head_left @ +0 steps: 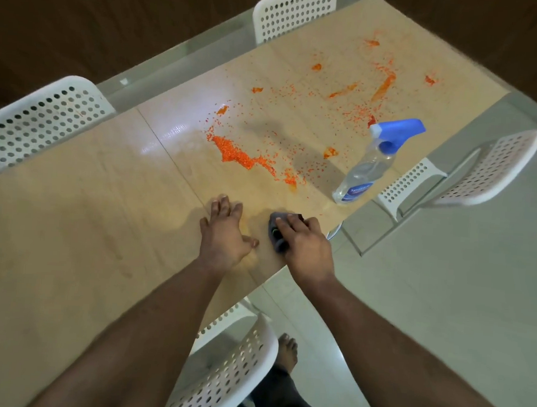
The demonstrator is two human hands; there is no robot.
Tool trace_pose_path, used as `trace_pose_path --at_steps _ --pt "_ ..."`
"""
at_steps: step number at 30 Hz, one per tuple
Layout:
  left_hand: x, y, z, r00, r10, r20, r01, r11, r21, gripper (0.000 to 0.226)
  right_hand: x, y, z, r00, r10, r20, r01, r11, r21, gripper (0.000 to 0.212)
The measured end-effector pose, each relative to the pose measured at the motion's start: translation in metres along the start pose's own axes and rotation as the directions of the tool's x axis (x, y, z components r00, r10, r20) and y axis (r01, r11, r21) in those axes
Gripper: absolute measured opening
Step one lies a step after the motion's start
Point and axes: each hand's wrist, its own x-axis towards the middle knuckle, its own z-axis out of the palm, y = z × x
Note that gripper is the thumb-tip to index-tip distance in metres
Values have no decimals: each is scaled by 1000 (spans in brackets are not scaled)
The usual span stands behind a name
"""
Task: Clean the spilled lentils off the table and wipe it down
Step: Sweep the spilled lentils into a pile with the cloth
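A: Where do the spilled lentils (237, 154) lie from the hands?

B: Beyond both, toward twelve and one o'clock on the desk (71, 222); the densest heap forms a ridge with its long axis running from ten o'clock to four o'clock, well apart from the fingers; thinner scatter and several small clumps spread farther toward one o'clock, to the far end of the desk.

A: And the hands themselves?

B: The left hand (224, 232) rests flat on the desk, fingers straight and spread, holding nothing; the right hand (302, 240), just beside it at three o'clock, has its fingers curled over a small dark cloth-like item (276, 233) near the desk edge; what exactly that item is I cannot tell.

A: Which hand is nearer the heap?

B: The left, by my judgement; the heap sits at about twelve o'clock from it; the right hand would likely have to travel toward eleven o'clock to reach it.

A: Counts, please.

B: Two hands; one dark item; one clear spray bottle (367, 165) with a blue trigger head, standing at one o'clock from the right hand; one main heap of lentils plus loose grains too many to count; four white perforated chairs (40, 117) around the desk.
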Motion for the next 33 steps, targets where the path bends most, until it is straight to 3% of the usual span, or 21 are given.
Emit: trace_pose_path --at_steps 9,13,15,17,21,24,26,30,33 --pt "9 2 4 999 -50 -19 49 998 -32 109 59 6 -9 1000 -2 11 2 1000 1 52" --pt "7 1 5 999 -40 -32 39 999 -29 107 50 -13 -9 976 -32 215 34 999 -8 73" --pt "5 2 5 999 -35 -31 34 999 -32 106 40 -14 -12 967 -19 253 3 998 61 84" --pt "2 5 3 999 -32 -27 32 999 -14 107 26 -9 -19 984 -9 179 -29 978 209 82" --pt "-1 16 -1 999 -48 -10 48 999 24 105 5 16 -36 976 219 5 -197 868 456 59" --pt "-3 28 0 998 -57 -13 56 997 -52 110 7 43 -49 866 500 -11 -413 726 549 53" --pt "-4 37 2 997 -77 -2 77 995 -66 128 14 62 -57 776 631 20 -522 624 581 52" --pt "-3 42 8 994 -108 35 110 991 -78 156 38 86 -70 639 766 71 -638 476 605 72" --pt "-3 45 14 991 -134 5 134 988 -80 156 54 100 -68 677 734 58 -592 496 635 94"
